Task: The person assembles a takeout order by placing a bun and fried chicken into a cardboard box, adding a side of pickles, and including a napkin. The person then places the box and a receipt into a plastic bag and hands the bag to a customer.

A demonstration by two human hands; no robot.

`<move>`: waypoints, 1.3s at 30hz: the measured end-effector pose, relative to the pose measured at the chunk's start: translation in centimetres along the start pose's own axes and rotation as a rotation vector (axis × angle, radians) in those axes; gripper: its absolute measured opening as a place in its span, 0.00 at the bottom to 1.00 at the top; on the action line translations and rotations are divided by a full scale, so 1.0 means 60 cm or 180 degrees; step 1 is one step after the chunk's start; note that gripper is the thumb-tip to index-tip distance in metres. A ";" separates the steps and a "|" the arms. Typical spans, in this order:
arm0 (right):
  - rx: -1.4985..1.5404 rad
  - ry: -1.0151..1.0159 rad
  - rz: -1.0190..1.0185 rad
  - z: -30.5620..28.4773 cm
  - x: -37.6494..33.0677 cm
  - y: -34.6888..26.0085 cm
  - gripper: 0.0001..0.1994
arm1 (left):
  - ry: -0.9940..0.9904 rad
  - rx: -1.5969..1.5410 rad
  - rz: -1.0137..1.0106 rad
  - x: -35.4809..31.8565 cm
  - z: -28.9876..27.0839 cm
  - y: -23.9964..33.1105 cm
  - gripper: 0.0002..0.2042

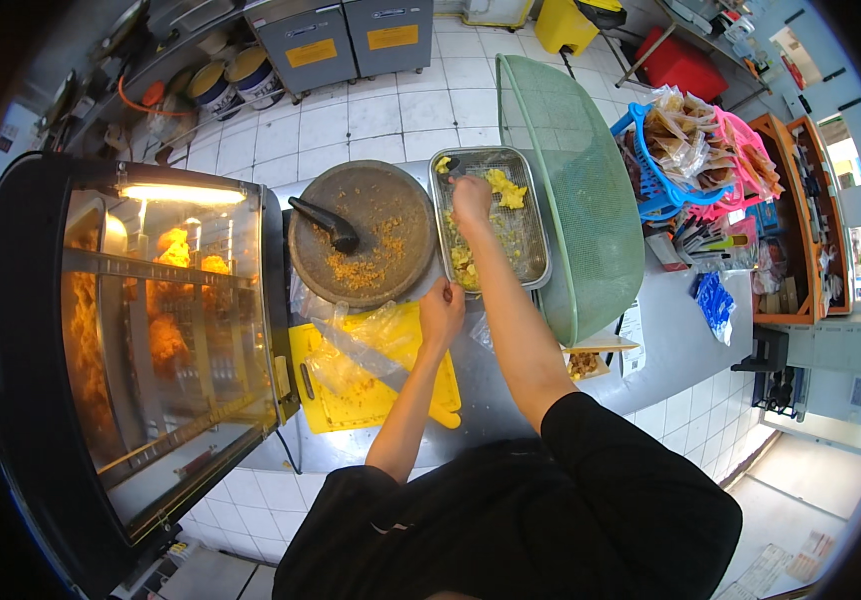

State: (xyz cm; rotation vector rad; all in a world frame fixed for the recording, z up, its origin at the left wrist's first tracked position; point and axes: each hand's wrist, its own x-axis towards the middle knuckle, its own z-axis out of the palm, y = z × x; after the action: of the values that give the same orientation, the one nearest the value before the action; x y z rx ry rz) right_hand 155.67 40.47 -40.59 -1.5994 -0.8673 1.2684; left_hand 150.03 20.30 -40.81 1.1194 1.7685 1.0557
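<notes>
A rectangular metal tray [547, 262] with a mesh-like bottom holds yellow, crumbly food [507, 190] in clumps. Over its left side, my right hand [471, 205] is closed on a dark utensil [454, 164], whose tip lies near a yellow clump; its full shape is hidden. Curled fingers of my left hand [441, 318] meet the tray's near left corner; what they pinch is hidden. Left of the tray sits a wide stone mortar [316, 215] with orange-brown crumbs and a black pestle [331, 226]. A yellow cutting board [351, 405] lies nearer me, under a knife [356, 350] and clear plastic bags [386, 325].
At the left stands a lit glass warming cabinet [271, 330] with fried food inside. A green mesh food cover [591, 200] stands right of the tray. Beyond it are blue [656, 185] and pink baskets [741, 150] of bagged items, plus a blue plastic bag [715, 305].
</notes>
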 end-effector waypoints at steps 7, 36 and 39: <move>0.2133 -0.0624 0.1356 -0.038 -0.016 0.009 0.11 | 0.0021 0.0010 0.0045 -0.007 0.000 0.005 0.15; -0.1908 -0.0078 -0.1806 -0.625 -0.540 0.175 0.14 | -0.1558 0.1778 0.2098 -0.388 0.124 0.044 0.26; -0.2413 -0.0280 -0.2079 -0.622 -0.532 0.193 0.16 | -0.1423 0.2103 0.2130 -0.412 0.133 0.029 0.30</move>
State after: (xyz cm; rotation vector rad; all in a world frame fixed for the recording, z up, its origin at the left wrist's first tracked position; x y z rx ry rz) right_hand 184.58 -0.77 -37.34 -1.5823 -1.8932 0.5553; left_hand 165.44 -0.48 -37.74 2.2620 1.4166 0.4738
